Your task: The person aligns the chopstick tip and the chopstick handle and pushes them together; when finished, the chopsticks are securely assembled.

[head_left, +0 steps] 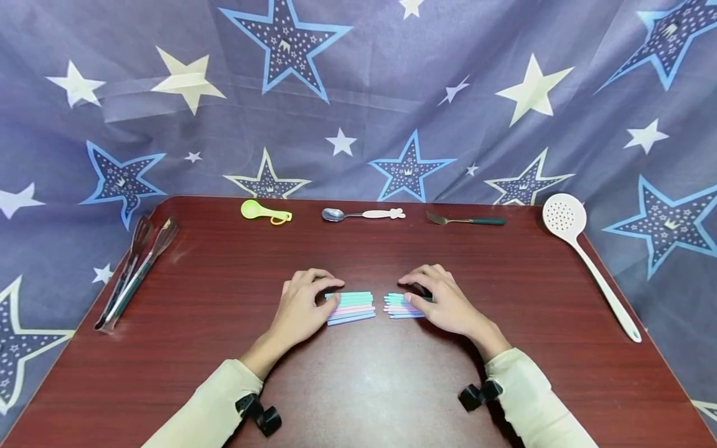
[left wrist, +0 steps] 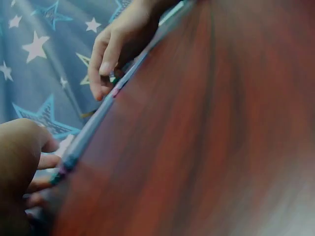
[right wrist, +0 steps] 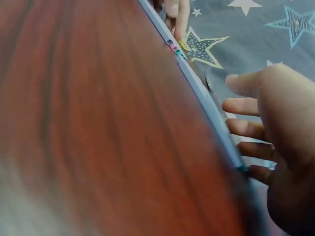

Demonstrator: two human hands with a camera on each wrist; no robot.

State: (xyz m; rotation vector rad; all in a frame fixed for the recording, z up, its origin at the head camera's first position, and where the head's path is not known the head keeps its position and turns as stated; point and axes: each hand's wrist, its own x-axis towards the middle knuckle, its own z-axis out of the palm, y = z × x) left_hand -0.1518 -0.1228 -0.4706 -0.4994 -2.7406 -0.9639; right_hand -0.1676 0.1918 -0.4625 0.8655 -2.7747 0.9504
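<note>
Two groups of thin pastel sticks, which look like straws, lie flat side by side on the dark red table. My left hand is at the outer end of the left group, its thumb over the sticks and its fingers loosely bent. At the right group, my right hand mirrors this and covers the outer ends. In the right wrist view the right hand's fingers are spread and relaxed beside the sticks. Whether either hand touches the sticks is hard to tell.
Along the far edge lie a yellow-green measuring spoon, a spoon with a white handle and a fork with a green handle. A white skimmer lies at the right, and tongs at the left. A starred curtain hangs behind.
</note>
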